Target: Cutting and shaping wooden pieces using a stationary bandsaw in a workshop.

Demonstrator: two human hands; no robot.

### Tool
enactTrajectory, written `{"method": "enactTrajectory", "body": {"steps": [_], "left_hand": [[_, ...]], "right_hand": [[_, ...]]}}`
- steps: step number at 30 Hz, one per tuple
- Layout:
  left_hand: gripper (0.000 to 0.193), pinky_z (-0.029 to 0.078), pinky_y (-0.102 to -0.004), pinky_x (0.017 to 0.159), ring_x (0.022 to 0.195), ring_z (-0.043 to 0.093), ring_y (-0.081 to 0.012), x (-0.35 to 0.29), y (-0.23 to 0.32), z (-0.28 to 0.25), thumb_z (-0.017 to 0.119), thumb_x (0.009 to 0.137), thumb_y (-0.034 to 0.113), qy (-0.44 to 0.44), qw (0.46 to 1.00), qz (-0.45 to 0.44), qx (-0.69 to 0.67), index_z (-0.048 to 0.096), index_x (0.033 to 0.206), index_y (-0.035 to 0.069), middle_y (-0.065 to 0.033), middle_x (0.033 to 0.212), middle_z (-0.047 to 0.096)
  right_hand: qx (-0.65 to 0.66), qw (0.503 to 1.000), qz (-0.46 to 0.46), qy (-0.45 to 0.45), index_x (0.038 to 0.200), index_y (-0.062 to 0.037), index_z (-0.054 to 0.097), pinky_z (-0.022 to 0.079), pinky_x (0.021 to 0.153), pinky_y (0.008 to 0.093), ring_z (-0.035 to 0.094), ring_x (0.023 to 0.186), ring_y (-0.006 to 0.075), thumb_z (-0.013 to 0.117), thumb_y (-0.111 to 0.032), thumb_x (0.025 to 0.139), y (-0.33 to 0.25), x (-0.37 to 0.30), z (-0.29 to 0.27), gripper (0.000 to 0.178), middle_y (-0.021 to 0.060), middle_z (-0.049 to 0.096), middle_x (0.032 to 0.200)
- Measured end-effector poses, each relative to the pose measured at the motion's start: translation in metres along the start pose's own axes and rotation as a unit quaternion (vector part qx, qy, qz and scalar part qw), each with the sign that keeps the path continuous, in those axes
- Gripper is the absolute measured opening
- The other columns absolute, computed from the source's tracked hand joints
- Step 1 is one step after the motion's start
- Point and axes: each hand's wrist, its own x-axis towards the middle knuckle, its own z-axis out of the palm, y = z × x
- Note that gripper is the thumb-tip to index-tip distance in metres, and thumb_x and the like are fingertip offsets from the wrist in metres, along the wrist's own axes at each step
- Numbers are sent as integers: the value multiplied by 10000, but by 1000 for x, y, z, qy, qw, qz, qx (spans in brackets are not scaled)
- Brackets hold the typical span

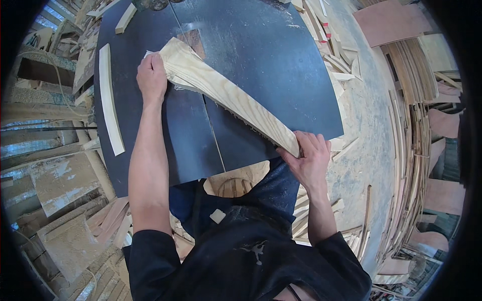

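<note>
A long pale wooden board (228,93), wide at its far end and tapering toward me, lies diagonally across a dark flat machine table (281,65). My left hand (152,80) is closed around the board's wide far-left end, its fingertips partly hidden. At the narrow near-right end, my right hand (310,158) grips with the thumb on the near side and fingers over the far side. Rough, splintery fibres hang along the board's lower edge. A thin straight slot (214,133) runs through the table under the board, and a brownish square insert (193,44) shows beside the wide end.
A curved wooden strip (110,100) and a short offcut (125,19) lie on the table's left side. Dark machine parts (150,4) show at the far edge. A small wood block (217,216) rests on my lap. Stacked boards (409,75) and scraps line the dusty floor (374,100) at right.
</note>
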Motion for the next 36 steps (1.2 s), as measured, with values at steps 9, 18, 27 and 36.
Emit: {"method": "enactTrajectory", "body": {"steps": [9,18,27,36], "left_hand": [[411,498,-482,1023,1174,668,-414,3,-1,1,505,1066,350,0,1000,5,11,770,1194,64,-206,1206,736],[415,500,-488,1015,1172,677,-418,7,0,1,503,1067,354,-1,1000,-7,0,769,1210,69,-206,1212,735],[416,492,-488,1027,1183,665,-411,9,-1,3,494,1071,359,0,1000,12,5,763,1207,72,-200,1214,735],[423,503,-486,1013,1162,682,-411,12,0,3,499,1069,366,3,1000,4,9,766,1200,65,-205,1202,738]], "right_hand": [[-1,1000,11,-7,1106,-89,760,424,841,402,623,896,257,947,-297,706,-3,-1,1,488,36,753,1029],[1,1000,15,-5,1111,-84,760,419,831,402,626,899,259,945,-289,712,-8,-5,3,485,44,757,1041],[3,1000,26,-8,1118,-89,760,425,835,404,627,912,258,945,-298,712,-12,-5,5,492,38,761,1061],[0,1000,21,-1,1115,-90,763,437,856,410,635,924,264,952,-303,704,-10,-2,7,499,40,762,1060]]}}
